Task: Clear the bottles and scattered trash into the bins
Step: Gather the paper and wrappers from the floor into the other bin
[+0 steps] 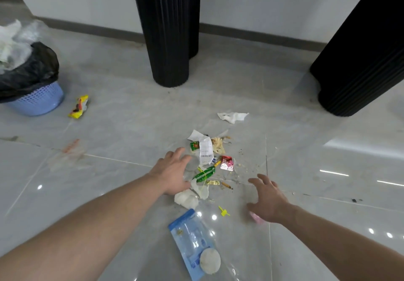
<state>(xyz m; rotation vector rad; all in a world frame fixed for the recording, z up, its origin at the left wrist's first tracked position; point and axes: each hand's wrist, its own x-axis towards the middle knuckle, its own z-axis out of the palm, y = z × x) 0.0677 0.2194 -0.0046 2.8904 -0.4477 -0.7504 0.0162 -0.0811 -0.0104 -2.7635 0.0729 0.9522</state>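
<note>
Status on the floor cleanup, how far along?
Early. The lined blue bin already holds plastic waste. Both hands are open and empty: left hand and right hand reach toward the litter pile. Still down: yellow wrapper, tissue, blue pouch.

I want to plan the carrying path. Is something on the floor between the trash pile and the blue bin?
Only a yellow snack wrapper lies near the blue bin; the floor from the trash pile is otherwise open.
</note>
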